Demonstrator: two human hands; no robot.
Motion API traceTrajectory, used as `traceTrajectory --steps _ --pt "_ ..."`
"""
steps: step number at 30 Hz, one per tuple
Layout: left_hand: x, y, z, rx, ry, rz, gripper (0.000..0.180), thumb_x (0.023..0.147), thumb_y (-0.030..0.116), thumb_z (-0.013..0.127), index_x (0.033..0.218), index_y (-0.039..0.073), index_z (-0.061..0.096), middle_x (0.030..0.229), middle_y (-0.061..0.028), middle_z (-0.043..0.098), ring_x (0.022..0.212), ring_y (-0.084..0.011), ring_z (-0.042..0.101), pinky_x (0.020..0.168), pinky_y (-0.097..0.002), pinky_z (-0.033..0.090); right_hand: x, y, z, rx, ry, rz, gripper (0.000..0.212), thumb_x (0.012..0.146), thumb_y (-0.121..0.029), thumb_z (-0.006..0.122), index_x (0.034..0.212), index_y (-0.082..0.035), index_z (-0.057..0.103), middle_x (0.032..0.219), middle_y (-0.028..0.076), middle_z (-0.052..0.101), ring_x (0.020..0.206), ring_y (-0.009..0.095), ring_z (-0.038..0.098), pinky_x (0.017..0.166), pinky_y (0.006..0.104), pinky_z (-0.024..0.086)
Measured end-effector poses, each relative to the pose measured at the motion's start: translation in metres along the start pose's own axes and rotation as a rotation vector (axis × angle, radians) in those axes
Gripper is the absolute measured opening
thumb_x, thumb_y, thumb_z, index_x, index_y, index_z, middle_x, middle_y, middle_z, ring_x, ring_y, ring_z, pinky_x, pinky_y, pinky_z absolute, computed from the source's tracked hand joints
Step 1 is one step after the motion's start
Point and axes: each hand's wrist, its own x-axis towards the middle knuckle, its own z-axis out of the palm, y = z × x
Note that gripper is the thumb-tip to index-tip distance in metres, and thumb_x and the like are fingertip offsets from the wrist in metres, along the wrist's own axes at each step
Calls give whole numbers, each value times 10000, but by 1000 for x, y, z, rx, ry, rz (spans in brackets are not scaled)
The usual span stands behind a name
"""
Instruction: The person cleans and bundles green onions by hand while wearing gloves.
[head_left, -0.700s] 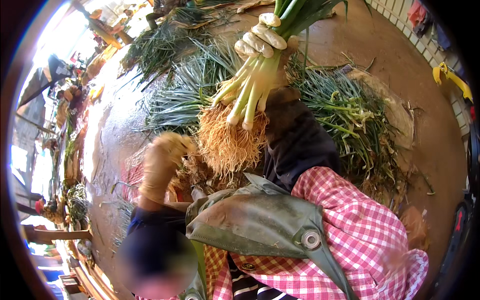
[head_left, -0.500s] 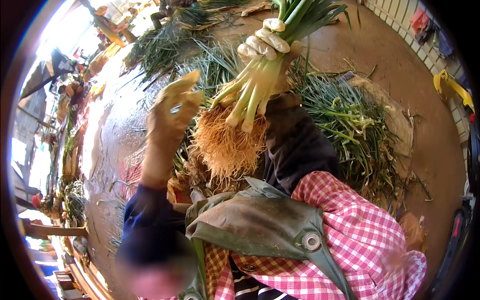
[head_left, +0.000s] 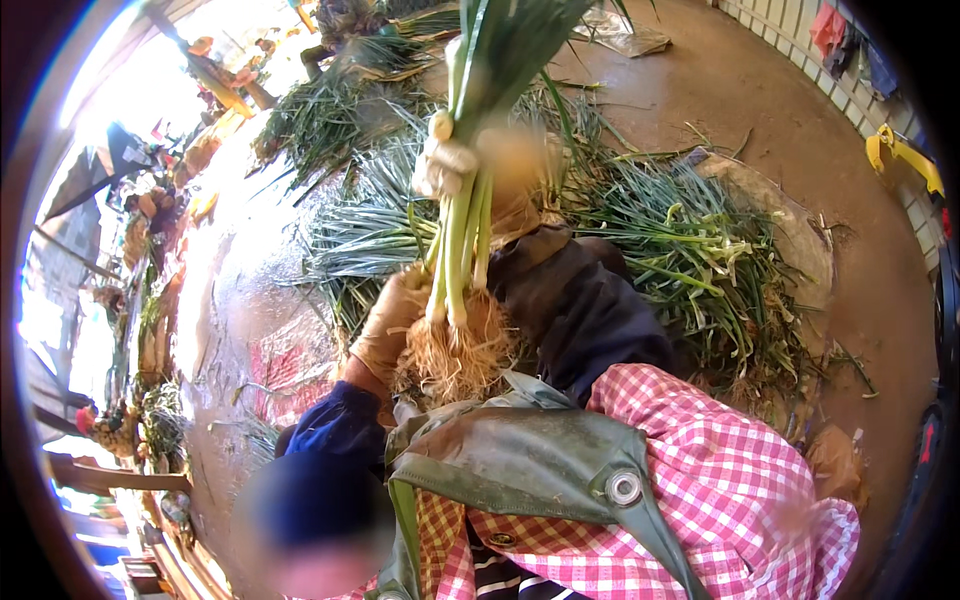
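Observation:
A bunch of green onions [head_left: 458, 245] is held upright in front of me, with pale stems, dark green leaves at the top and tangled tan roots [head_left: 457, 355] hanging at the bottom. My right hand [head_left: 448, 165], in a pale, dirty glove, wraps round the stems just below the leaves. Low on the left side, my gloved left hand [head_left: 388, 325] is curled against the stem bases and roots; its fingertips are partly hidden by them.
Piles of green onions lie on the floor at the right [head_left: 690, 240], behind the bunch [head_left: 370, 230] and farther back [head_left: 345, 110]. A wet plastic sheet [head_left: 250, 280] spreads at left. A yellow object [head_left: 905, 160] is by the right wall.
My left hand has come down from its raised, spread position to the stem bases. The bunch in my right hand has moved left and slightly down, and stands more upright.

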Motion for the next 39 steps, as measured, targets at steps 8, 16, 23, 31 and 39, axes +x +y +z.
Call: traceTrajectory --steps 8,16,23,31,39 --pt "-62 -125 -85 1535 -245 102 305 767 121 538 1070 106 568 914 -62 595 805 -218 578 632 -323 472 12 2 -17 140 -320 13 505 849 -382 609 1194 -41 470 912 19 642 853 154 612 712 278 479" --pt "-29 77 5 528 224 376 258 863 217 554 955 -12 630 830 -96 632 738 -148 581 669 -288 472 -4 41 0 167 56 -49 464 863 -387 594 1186 -74 481 837 -28 626 803 131 614 755 295 479" --pt "-24 59 -7 810 166 603 155 713 42 611 868 56 612 782 -35 568 735 -159 562 654 -280 475 -4 20 -14 145 -77 36 473 854 -447 588 1182 -120 492 861 -53 660 849 116 629 814 323 473" --pt "-61 44 -17 181 210 371 317 842 264 615 1033 11 618 1022 -68 619 862 -130 582 766 -259 474 -4 26 -3 165 -26 -63 434 847 -417 596 1147 -110 534 836 -76 651 819 117 623 791 304 479" --pt "-53 17 -8 676 238 372 62 810 103 578 831 55 611 725 -114 603 663 -267 605 619 -335 485 1 21 1 117 -30 -24 389 867 -404 571 1121 -112 535 818 -68 634 780 114 617 759 290 473"
